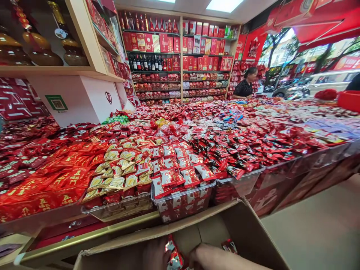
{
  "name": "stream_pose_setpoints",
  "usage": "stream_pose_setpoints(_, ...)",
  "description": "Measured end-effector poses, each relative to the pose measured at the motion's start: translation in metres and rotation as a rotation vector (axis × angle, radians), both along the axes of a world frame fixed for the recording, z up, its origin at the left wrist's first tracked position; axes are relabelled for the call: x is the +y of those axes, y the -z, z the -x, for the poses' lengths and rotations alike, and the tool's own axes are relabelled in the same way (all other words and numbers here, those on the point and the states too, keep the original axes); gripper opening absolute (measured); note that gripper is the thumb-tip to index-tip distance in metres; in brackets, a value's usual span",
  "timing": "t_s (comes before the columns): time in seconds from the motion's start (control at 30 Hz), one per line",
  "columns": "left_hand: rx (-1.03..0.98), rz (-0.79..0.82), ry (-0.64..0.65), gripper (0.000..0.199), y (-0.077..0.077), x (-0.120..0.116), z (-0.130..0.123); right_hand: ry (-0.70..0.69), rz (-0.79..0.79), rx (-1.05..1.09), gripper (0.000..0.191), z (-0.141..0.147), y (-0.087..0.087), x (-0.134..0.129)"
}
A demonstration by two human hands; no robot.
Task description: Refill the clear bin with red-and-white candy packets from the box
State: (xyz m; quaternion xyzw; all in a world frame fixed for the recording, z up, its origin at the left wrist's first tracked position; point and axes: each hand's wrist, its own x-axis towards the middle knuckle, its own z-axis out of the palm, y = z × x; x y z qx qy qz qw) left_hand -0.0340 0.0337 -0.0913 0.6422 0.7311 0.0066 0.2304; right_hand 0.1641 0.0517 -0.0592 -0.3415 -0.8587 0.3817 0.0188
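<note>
An open cardboard box (225,221) stands at the bottom of the view, and both my hands reach into it. Small red and white candy packets (173,255) lie between the hands. My left hand (154,255) is dark and blurred, its fingers closed against these packets. The fingers of my right hand (201,255) curl downward beside the same packets; their tips are cut off by the frame edge, so what they hold is hidden. Another wrapped packet (230,246) shows in the box, right of my right hand.
Beyond the box, a clear plastic bin (184,202) holds red and white packets. Gold-and-red packets (123,168) and red pouches (56,183) are heaped to its left, dark red packets (227,150) to its right. A person (245,86) is behind the display, near shelves (181,54) of bottles and boxes.
</note>
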Motion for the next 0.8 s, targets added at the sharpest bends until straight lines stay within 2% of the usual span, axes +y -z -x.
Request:
stream_pose_setpoints(0.1, -0.178, -0.02, -0.021, 0.038, 0.001, 0.012, -0.006, 0.134, 0.042, 0.007, 0.017, 0.002, -0.001, 0.003)
stream_pose_setpoints(0.17, -0.3, -0.032, -0.059, 0.029, -0.006, 0.015, -0.011, 0.235, 0.071, 0.026, 0.017, 0.0, 0.001, 0.007)
stream_pose_setpoints(0.3, -0.579, -0.106, -0.129, 0.013, -0.039, 0.008, -0.019, 0.427, 0.04, 0.185, 0.024, 0.001, -0.004, 0.011)
stream_pose_setpoints(0.4, -0.85, -0.142, -0.207, 0.022, -0.066, -0.007, -0.032, 0.487, 0.062, 0.378, 0.041, 0.008, -0.024, 0.004)
stream_pose_setpoints(0.5, -1.039, -0.169, -0.346, 0.03, -0.085, -0.024, -0.048, 0.477, 0.073, 0.474, 0.045, 0.016, -0.047, -0.006)
stream_pose_setpoints(0.6, -1.112, -0.201, -0.49, 0.035, -0.098, -0.037, -0.059, 0.501, 0.065, 0.525, 0.044, 0.019, -0.063, -0.014)
stream_pose_setpoints(0.67, -1.099, -0.234, -0.539, 0.037, -0.104, -0.042, -0.062, 0.504, 0.042, 0.531, 0.043, 0.018, -0.067, -0.017)
stream_pose_setpoints(0.8, -1.061, -0.281, -0.422, 0.033, -0.112, -0.042, -0.064, 0.492, -0.086, 0.51, 0.042, 0.017, -0.068, -0.019)
